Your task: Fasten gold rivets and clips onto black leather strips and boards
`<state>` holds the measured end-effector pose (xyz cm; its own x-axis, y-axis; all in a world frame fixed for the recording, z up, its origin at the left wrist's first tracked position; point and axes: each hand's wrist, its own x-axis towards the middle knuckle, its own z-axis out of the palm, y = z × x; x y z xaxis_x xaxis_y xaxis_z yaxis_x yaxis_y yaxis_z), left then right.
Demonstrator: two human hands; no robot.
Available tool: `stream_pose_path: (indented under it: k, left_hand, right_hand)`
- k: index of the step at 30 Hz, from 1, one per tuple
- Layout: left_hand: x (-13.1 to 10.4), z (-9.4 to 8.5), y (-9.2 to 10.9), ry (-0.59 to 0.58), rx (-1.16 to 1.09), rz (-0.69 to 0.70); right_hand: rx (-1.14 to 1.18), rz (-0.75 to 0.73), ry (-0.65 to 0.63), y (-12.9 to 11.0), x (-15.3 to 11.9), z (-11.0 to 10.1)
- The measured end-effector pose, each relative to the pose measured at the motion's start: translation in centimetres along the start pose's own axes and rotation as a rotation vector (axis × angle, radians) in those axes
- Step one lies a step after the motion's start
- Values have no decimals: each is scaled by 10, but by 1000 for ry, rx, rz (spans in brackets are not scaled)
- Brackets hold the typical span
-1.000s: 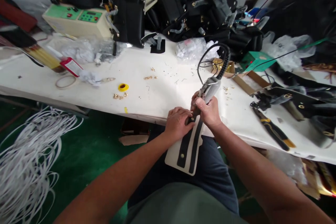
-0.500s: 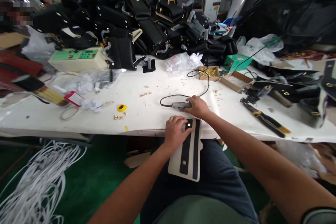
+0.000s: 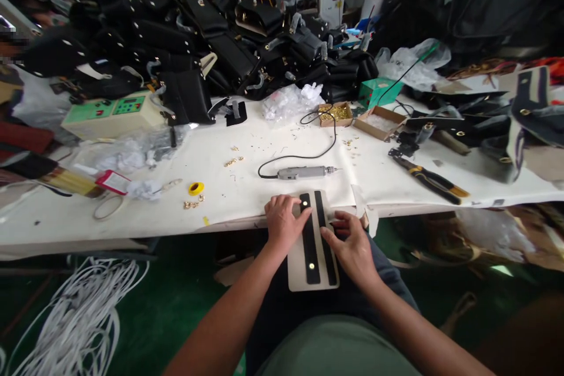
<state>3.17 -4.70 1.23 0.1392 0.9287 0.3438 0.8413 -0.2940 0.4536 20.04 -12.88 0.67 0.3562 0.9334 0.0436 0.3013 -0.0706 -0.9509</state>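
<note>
A flat beige bag panel (image 3: 297,273) with two dark strips and two round metal studs lies across my lap, its far end at the table edge. My left hand (image 3: 283,220) holds its left edge, thumb on the dark strip near the upper stud. At the right edge is my right hand (image 3: 352,241), thumb over the panel and fingers apart beside it; whether it touches is hard to tell. The grey corded rotary tool (image 3: 306,173) rests on the table beyond the panel, held by neither hand.
Black-and-yellow pliers (image 3: 434,182) lie at the right. Gold fittings fill a small box (image 3: 337,123), with loose ones near a yellow tape roll (image 3: 196,188). Black bags (image 3: 185,94) are piled at the back. Plastic wrap (image 3: 288,103) and a green box (image 3: 379,93) stand nearby.
My right hand has let go of the rotary tool and come back to the panel's right edge. The left hand stays on the panel. The camera view has shifted.
</note>
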Motion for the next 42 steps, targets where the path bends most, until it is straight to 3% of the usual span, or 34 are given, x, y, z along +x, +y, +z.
stream_pose_path:
  k: [2, 4, 8, 11, 15, 18, 21, 24, 29, 37, 42]
  left_hand:
    - [-1, -2, 2, -7, 7, -18]
    - [-3, -6, 6, -1, -29, -46]
    - [-21, -27, 17, 33, -430, -193]
    - [-41, -46, 30, -36, -816, -328]
    - [-57, -59, 44, -17, -1007, -585]
    - [-58, -61, 45, 45, -1058, -744]
    - [-57, -61, 42, 62, -1098, -757]
    - [-57, -64, 42, 0, -1191, -719]
    - [-60, -72, 52, -110, -1170, -618]
    - [-65, -67, 49, -107, -1119, -619]
    - [-64, -66, 47, -127, -1141, -602]
  right_hand:
    - [123, 173, -150, 5, -3, 1]
    - [188, 189, -277, 4, -6, 0]
    - [83, -182, -297, -20, -12, -2]
    - [-105, -423, -398, -39, -21, -1]
    - [-230, -522, -580, -56, -39, -3]
    - [-100, -510, -688, -72, -43, -16]
    - [29, -505, -491, -85, -29, -30]
    - [-37, -481, -269, -85, -5, -33]
    - [-119, -374, -276, -72, 19, -16]
    - [102, -73, -340, -78, 14, -3]
    - [79, -254, -281, -72, 13, -1]
